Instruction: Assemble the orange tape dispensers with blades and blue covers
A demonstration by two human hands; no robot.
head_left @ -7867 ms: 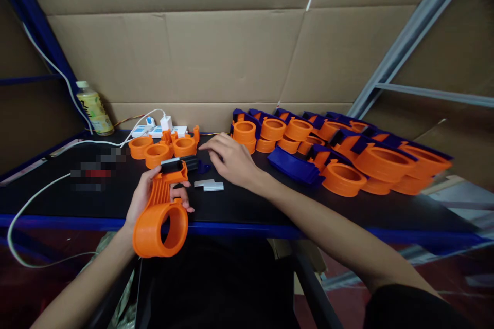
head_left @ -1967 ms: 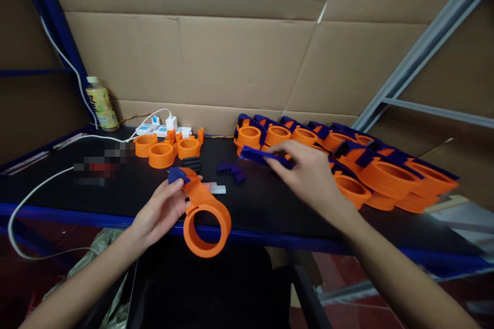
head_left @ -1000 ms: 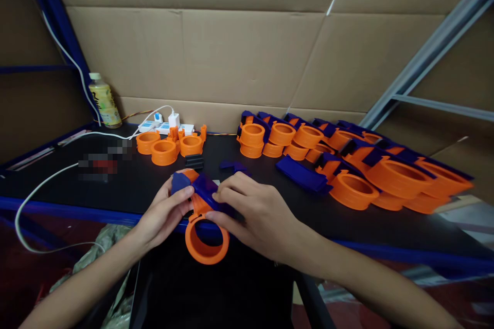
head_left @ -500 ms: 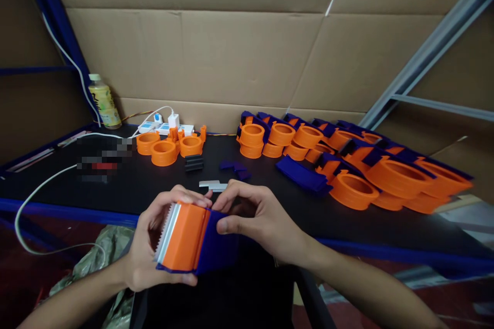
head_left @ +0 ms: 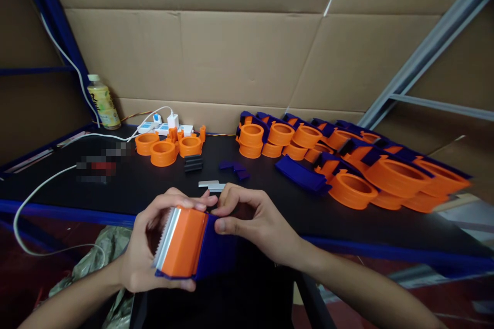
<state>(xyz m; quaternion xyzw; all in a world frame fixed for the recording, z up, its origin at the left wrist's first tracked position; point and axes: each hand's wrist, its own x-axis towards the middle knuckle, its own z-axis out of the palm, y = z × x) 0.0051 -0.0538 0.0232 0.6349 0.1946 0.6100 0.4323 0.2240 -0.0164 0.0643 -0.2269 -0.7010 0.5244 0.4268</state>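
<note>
An orange and blue tape dispenser (head_left: 184, 244) with a toothed metal blade (head_left: 169, 236) along its left side is held over the table's front edge. My left hand (head_left: 144, 247) wraps round it, fingers on the far edge and thumb below. My right hand (head_left: 254, 218) pinches the dispenser's blue part (head_left: 216, 252) at its upper edge, thumb on the near face. Just beyond my fingertips lie silver metal strips (head_left: 212, 185). Small dark blue pieces (head_left: 235, 168) and black ribbed pieces (head_left: 193, 163) rest farther back.
Several tape dispensers (head_left: 304, 136) are stacked along the right. A loose blue cover (head_left: 301, 174) lies before them. Orange ring parts (head_left: 162, 153) stand at the back left, near a power strip (head_left: 164, 128) and a bottle (head_left: 103, 103). A white cable (head_left: 34, 185) hangs over the left edge.
The dispenser has tipped and dropped very slightly in my hands. My right fingertips have curled in closer on its blue part's upper edge.
</note>
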